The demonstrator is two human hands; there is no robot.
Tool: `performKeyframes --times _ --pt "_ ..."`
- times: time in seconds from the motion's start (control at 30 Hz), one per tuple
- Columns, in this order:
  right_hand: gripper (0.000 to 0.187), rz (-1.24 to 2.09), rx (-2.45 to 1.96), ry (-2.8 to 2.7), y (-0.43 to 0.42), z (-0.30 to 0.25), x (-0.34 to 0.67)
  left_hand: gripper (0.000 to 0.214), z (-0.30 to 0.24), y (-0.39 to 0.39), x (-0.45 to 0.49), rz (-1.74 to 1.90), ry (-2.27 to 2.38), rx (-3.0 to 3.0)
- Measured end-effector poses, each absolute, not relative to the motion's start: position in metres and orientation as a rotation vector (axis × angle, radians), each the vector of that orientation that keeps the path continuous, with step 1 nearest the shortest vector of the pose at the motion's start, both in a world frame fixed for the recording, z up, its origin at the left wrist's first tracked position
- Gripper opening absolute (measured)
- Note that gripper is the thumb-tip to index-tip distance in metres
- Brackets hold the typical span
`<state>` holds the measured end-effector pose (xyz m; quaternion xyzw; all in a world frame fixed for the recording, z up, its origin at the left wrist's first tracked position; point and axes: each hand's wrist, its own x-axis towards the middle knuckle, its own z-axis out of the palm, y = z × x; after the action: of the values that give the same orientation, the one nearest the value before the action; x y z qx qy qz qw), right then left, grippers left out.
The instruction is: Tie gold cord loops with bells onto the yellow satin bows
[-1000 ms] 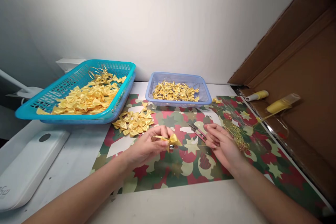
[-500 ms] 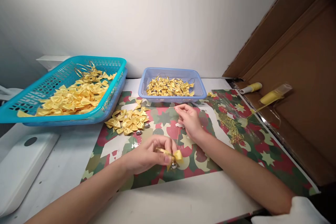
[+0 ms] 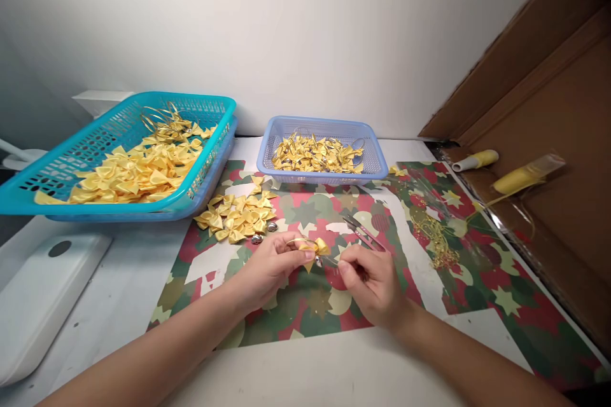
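Note:
My left hand is closed, pinching a yellow ribbon bow between thumb and fingers. A small silver bell hangs at the bow, and a gold cord loop shows above the fingertips. Just to the right, my right hand is closed in a pinch on a thin thread that runs toward the bow. Beyond its knuckles are thread snips, partly hidden by the hand; I cannot tell whether they touch it. A loose pile of yellow bows lies left of centre, with two silver bells at its edge.
A turquoise basket of bows stands at left, stacked on a blue one. A periwinkle basket with belled bows sits at the back. Gold cords lie at right, near yellow-wrapped tubes. A white device is at front left.
My right hand has come down and toward me, beside the bow, and the snips now show behind it. My left hand has lifted the bow slightly away from me. The view has shifted a little.

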<state>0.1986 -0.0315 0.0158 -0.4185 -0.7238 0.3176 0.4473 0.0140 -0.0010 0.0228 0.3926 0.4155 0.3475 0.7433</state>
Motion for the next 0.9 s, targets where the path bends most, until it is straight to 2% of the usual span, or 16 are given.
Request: performKeyframes --times 0.53,0.9 --pt "0.018 0.673 -1.074 -1.827 -0.0304 0.0139 0.1963 0.027 0.0237 -0.0008 0.0132 0.727 0.904 0.86" --pt "0.019 0.653 -1.032 -1.891 -0.0299 0.0167 0.1981 0.021 0.0255 -0.001 0.0124 0.696 0.854 0.807"
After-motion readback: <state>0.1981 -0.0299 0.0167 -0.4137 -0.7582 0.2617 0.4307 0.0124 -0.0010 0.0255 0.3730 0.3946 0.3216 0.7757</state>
